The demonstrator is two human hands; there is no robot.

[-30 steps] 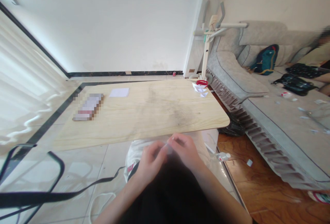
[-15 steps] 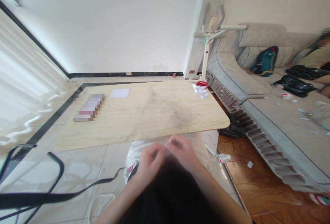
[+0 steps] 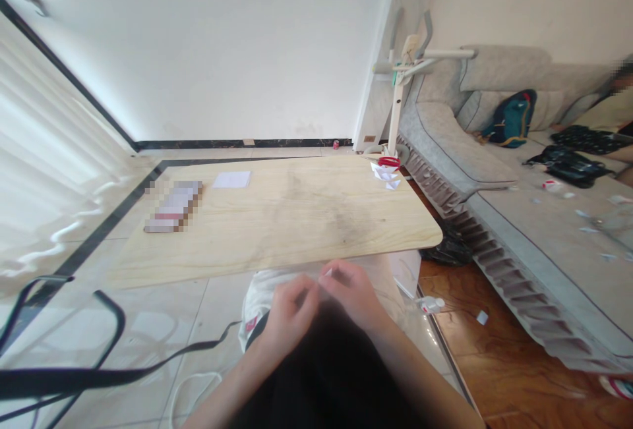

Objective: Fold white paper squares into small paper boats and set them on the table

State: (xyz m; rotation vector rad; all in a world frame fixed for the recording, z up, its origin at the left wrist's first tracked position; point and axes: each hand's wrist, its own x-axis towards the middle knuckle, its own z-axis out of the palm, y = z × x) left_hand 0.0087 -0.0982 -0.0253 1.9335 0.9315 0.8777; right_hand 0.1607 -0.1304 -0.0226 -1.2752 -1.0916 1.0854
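Observation:
My left hand point(image 3: 295, 304) and my right hand point(image 3: 353, 290) meet in front of my lap, just short of the table's near edge. Thumb and fingers of both are pinched together around a small piece of white paper point(image 3: 329, 273). Only a bit of it shows by the right fingertips; the rest is hidden. On the table point(image 3: 277, 231) lie white paper sheets point(image 3: 232, 180) at the far left. Folded white paper boats point(image 3: 386, 175) stand at the far right corner, beside a red-rimmed thing point(image 3: 389, 163).
A blurred-out oblong item point(image 3: 174, 206) lies on the table's left. To the right stands a grey sofa point(image 3: 534, 238) with a backpack point(image 3: 514, 119), a black bag point(image 3: 568, 165) and a seated person. A bottle point(image 3: 431, 304) is below the table, and a black strap point(image 3: 148, 371) crosses at left.
The view has shifted very slightly. My hands stay pinched together in nearly the same place, with the white bit of paper a little differently placed between the fingertips.

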